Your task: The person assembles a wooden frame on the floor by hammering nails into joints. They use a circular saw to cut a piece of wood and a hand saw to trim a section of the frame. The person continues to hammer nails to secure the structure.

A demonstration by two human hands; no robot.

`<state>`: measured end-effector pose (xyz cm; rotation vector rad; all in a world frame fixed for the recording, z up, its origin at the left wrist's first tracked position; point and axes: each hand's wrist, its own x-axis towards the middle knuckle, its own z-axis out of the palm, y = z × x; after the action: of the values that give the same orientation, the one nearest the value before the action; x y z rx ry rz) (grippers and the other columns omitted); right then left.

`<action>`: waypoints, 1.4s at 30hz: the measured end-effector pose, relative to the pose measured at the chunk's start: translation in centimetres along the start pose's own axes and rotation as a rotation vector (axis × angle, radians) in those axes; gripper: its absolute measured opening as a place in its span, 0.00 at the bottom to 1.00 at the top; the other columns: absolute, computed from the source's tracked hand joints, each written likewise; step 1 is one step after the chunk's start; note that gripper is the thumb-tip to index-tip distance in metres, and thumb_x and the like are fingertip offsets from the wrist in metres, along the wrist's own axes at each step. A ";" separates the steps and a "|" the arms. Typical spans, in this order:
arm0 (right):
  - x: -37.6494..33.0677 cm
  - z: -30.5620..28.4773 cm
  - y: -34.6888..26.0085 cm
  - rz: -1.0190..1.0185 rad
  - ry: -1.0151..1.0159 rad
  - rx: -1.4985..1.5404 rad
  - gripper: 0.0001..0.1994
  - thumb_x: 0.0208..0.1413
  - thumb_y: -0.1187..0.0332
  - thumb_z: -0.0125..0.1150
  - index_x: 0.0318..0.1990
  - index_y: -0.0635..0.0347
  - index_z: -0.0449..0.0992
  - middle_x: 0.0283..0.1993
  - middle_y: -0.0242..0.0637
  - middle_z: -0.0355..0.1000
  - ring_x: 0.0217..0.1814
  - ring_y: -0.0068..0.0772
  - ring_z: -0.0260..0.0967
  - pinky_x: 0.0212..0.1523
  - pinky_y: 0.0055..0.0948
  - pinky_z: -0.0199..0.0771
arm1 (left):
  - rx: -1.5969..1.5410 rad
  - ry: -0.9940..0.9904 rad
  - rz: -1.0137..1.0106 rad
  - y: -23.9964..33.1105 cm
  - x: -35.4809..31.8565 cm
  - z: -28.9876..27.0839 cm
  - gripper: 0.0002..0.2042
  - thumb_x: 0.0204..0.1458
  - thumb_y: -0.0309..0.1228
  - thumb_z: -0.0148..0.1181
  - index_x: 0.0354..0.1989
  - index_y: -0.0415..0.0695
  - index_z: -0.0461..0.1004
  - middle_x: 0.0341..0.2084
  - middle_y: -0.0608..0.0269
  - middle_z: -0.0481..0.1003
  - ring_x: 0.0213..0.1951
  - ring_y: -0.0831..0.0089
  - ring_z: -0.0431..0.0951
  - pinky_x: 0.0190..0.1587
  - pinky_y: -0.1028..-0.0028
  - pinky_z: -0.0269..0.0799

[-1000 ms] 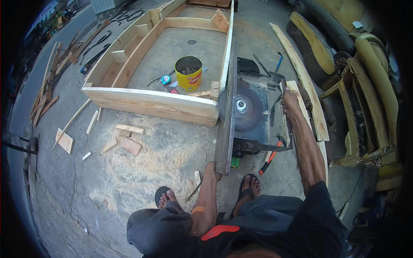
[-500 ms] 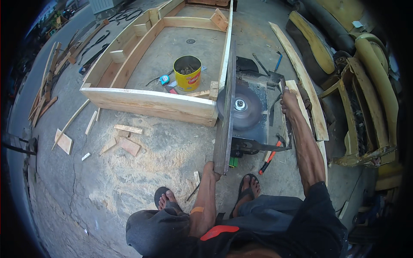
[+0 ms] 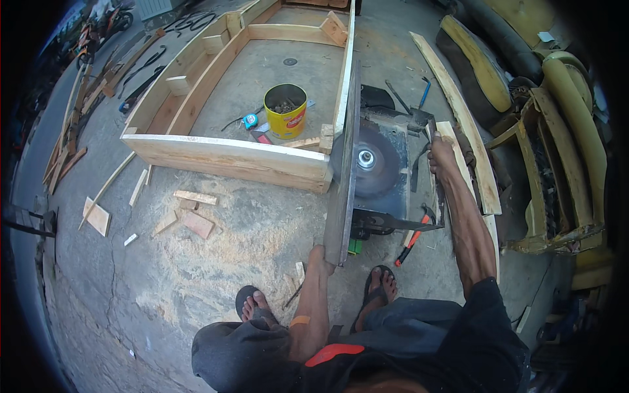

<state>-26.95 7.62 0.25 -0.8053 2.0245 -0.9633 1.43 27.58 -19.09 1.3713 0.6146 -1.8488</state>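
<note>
Left hand (image 3: pixel 320 257): gripping the near end of the flat top of the saw (image 3: pixel 393 200), fingertips mostly hidden. Right hand (image 3: pixel 442 156): fist wrapped around a bar on the saw's right side.

Saw, count 1: tipped on its side on the floor (image 3: pixel 98 308), directly before the person, top on edge. One round blade (image 3: pixel 380 171) faces up, centre nut visible.

Wooden frame (image 3: pixel 229 152), count 1: just left of and beyond the saw. Inside it: 1 yellow bucket (image 3: pixel 286 124) with small brownish contents, too small to identify; 1 blue tape measure (image 3: pixel 249 121) just beside it.

Right of the saw: 2 long planks (image 3: pixel 466 128), one partly under the right forearm. Near the saw's lower right: 1 hammer (image 3: pixel 407 249), red-orange handle. Left: 4 short wood offcuts (image 3: pixel 198 224), grouped, sawdust (image 3: pixel 242 252) around. Sandalled feet (image 3: pixel 381 287): 2, apart.
</note>
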 end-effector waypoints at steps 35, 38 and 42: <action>-0.3 0.5 -0.2 -0.015 0.003 0.010 0.25 0.71 0.42 0.39 0.35 0.55 0.67 0.20 0.23 0.55 0.14 0.18 0.45 0.14 0.25 0.47 | 0.000 -0.014 0.014 0.5 0.0 -0.2 0.11 0.60 0.29 0.43 0.47 0.40 0.67 0.38 0.53 0.69 0.36 0.61 0.72 0.36 0.58 0.71; 0.3 0.1 0.1 -0.008 0.011 0.016 0.25 0.71 0.42 0.39 0.36 0.55 0.67 0.20 0.24 0.56 0.14 0.18 0.46 0.14 0.25 0.47 | 0.006 -0.021 0.014 0.4 0.0 0.0 0.11 0.60 0.28 0.42 0.48 0.40 0.67 0.39 0.53 0.70 0.37 0.61 0.73 0.37 0.58 0.71; 0.2 0.0 0.2 -0.009 0.005 0.020 0.25 0.71 0.42 0.39 0.36 0.55 0.67 0.21 0.24 0.57 0.14 0.18 0.46 0.14 0.25 0.47 | 0.007 -0.023 0.016 0.3 0.1 0.0 0.12 0.60 0.28 0.42 0.49 0.39 0.67 0.40 0.52 0.70 0.38 0.60 0.73 0.38 0.57 0.72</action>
<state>-27.12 7.55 -0.03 -0.8027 2.0135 -0.9904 1.69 27.38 -19.17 1.3539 0.5851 -1.8529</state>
